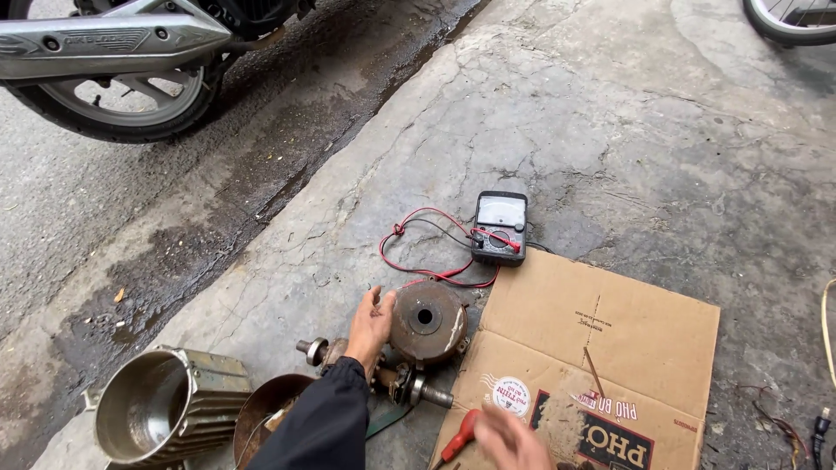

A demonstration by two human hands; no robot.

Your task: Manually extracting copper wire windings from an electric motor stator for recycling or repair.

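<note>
Right hand (512,438) blurred over cardboard (644,339) near red-handled tool (460,437) — grip I can't tell | my left hand (370,326) spread flat on round motor cover (427,320) | multimeter (500,228) beyond — red leads

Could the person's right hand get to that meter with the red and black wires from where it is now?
Probably yes. The right hand hovers over the flattened cardboard, and the meter lies on bare concrete just past its far edge, with nothing standing between them. The left hand rests on the round motor cover.
</note>
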